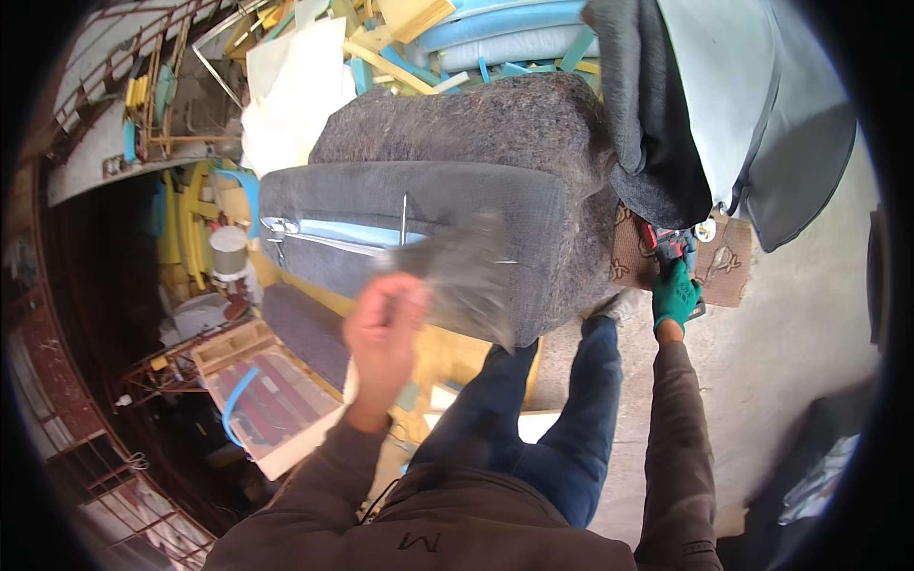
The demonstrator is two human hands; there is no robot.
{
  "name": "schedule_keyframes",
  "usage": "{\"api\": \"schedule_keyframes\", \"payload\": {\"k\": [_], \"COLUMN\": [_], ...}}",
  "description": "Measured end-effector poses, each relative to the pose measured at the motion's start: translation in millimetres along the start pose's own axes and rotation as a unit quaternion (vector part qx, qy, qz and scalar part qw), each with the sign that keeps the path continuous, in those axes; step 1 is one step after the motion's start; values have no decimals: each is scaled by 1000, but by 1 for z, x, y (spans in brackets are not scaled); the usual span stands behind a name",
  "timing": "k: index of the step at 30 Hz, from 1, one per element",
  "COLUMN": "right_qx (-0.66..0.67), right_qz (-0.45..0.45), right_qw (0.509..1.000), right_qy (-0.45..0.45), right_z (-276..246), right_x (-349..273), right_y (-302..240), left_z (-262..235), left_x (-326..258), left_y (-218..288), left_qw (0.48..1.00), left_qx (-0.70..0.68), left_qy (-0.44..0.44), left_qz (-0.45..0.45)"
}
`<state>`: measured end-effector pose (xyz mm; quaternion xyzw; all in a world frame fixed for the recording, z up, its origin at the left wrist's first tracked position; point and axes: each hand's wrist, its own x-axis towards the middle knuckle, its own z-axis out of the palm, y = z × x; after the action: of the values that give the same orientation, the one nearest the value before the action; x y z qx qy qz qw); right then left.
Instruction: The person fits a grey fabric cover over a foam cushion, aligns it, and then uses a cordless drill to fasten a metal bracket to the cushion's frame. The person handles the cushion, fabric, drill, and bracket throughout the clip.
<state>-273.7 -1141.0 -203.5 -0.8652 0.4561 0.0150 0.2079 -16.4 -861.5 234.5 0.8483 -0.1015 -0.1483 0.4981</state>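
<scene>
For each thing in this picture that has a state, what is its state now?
left hand: bare, raised, gripping a blurred grey fabric flap.
grey fabric flap: lifted off the cushion, blurred.
right hand: in a green glove, reaching down to a red tool.
red tool: lying on the cardboard, partly hidden.
cardboard: flat on the floor.
grey cushion: cover partly open, light blue foam showing.

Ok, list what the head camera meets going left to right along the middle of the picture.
grey round can → metal clamp → left hand on the blurred grey fabric flap → grey upholstered cushion → right hand in a green glove → patterned cardboard
</scene>
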Motion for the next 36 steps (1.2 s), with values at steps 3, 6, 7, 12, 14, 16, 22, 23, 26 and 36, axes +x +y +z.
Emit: {"api": "schedule_keyframes", "payload": {"k": [3,6,7,12,14,16,22,23,26,36], "right_qx": [-6,-15,47,423,499,484,658,542,557,675], "right_qz": [32,-15,42,205,184,162,114,190,192,96], "right_qw": [997,993,988,866,826,850,710,785,765,688], "right_qy": [-67,-112,-140,-169,-187,-129,-222,-232,-261,-248], "right_z": [-41,-99,-117,-220,-275,-316,-364,-360,-320,-295], "right_x": [-9,-36,-52,-133,-166,-195,-209,-203,-190,-183], "right_y": [-5,-20,-31,-105,-142,-188,-300,-310,-334,-320], "left_z": [-90,-160,-178,-233,-254,-266,-202,-176,-111,-89], "left_x": [38,86,98,116,110,100,79,77,83,92], "left_y": [-55,-137,-166,-264,-266,-250,-190,-185,-184,-209], "left_qw": [991,973,967,966,963,968,993,995,992,992], "left_qx": [49,19,-4,14,31,135,113,85,37,54], "left_qy": [125,230,254,223,206,197,-20,-45,-90,-102], "left_qz": [15,-16,-33,-130,-169,-82,26,11,-83,-54]}}
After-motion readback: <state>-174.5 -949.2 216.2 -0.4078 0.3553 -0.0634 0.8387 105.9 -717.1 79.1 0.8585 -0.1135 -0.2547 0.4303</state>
